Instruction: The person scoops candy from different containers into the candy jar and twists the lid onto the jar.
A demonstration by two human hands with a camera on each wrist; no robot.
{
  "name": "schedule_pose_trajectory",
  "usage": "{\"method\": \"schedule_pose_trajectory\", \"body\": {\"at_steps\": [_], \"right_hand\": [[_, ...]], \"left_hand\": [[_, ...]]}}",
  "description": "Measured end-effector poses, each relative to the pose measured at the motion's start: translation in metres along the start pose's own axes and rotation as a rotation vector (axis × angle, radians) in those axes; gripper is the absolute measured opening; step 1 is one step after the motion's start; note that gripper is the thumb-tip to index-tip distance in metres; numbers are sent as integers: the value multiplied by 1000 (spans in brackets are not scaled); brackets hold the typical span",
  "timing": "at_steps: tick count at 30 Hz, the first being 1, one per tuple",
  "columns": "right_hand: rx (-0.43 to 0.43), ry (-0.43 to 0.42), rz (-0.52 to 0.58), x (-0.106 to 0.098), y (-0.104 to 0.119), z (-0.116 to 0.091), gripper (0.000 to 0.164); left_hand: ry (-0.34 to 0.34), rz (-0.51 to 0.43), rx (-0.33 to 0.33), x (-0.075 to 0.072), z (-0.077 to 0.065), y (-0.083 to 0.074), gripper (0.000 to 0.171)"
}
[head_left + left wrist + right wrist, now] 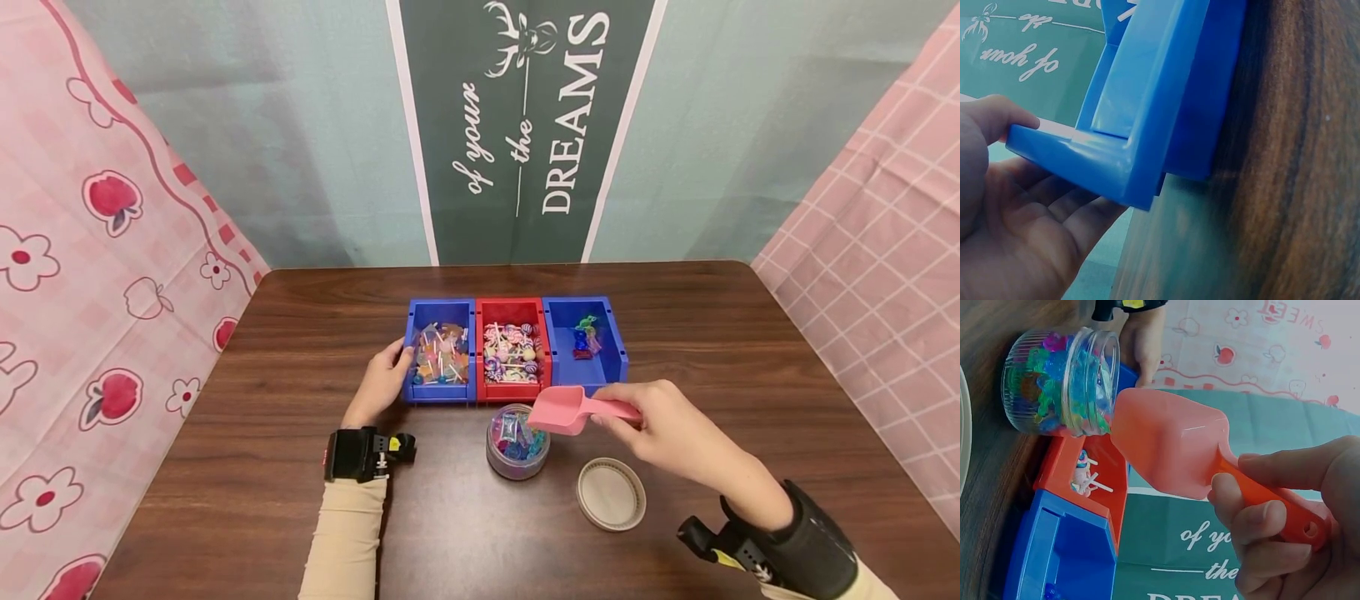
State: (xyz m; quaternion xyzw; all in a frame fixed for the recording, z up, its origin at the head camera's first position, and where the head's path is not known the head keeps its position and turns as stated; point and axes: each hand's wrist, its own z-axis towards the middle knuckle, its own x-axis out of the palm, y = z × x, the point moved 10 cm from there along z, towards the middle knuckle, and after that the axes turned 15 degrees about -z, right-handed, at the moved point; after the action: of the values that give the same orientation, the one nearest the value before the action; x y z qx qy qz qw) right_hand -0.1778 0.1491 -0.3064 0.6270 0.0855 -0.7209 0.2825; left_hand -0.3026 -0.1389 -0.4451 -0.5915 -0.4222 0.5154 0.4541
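My right hand (663, 429) grips the handle of a pink scoop (558, 410), whose blade hangs over the rim of a clear jar (517, 457) filled with colourful, shiny pieces. In the right wrist view the scoop (1169, 440) shows its underside, beside the jar (1054, 384). My left hand (381, 379) holds the left wall of the left blue bin (407, 392), thumb over its edge and fingers below, as the left wrist view shows. That bin contains small lollipop-like pieces. More lollipops fill the red bin (513, 392). A few shiny pieces lie in the right blue bin (573, 375).
The three bins stand joined in a row on the brown wooden table (300, 333). A round lid (611, 494) lies to the right of the jar. Behind the table hangs a green curtain (300, 150); pink patterned cloths hang at both sides.
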Motion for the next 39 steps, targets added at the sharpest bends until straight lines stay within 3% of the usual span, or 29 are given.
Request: {"method": "schedule_pose_trajectory", "body": {"at_steps": [7,15,26,32,39], "right_hand": [[-39,35,48,2,4,-3,17],[19,86,31,3,-3,-5,18],[4,133,5,10,-4,-9,15],[23,30,-8,-1,-9,-9,15],[88,-133,-124,-12,-26,-7,12]], "left_hand": [[-4,-2,10,-1,1,-2,48],[-1,-10,7,-2,1,-4,49],[-9,-1,4,-3,1,-3,48],[0,-7,0,-1,0,-1,49],[5,-4,7,-1,-1,-2,49]]}}
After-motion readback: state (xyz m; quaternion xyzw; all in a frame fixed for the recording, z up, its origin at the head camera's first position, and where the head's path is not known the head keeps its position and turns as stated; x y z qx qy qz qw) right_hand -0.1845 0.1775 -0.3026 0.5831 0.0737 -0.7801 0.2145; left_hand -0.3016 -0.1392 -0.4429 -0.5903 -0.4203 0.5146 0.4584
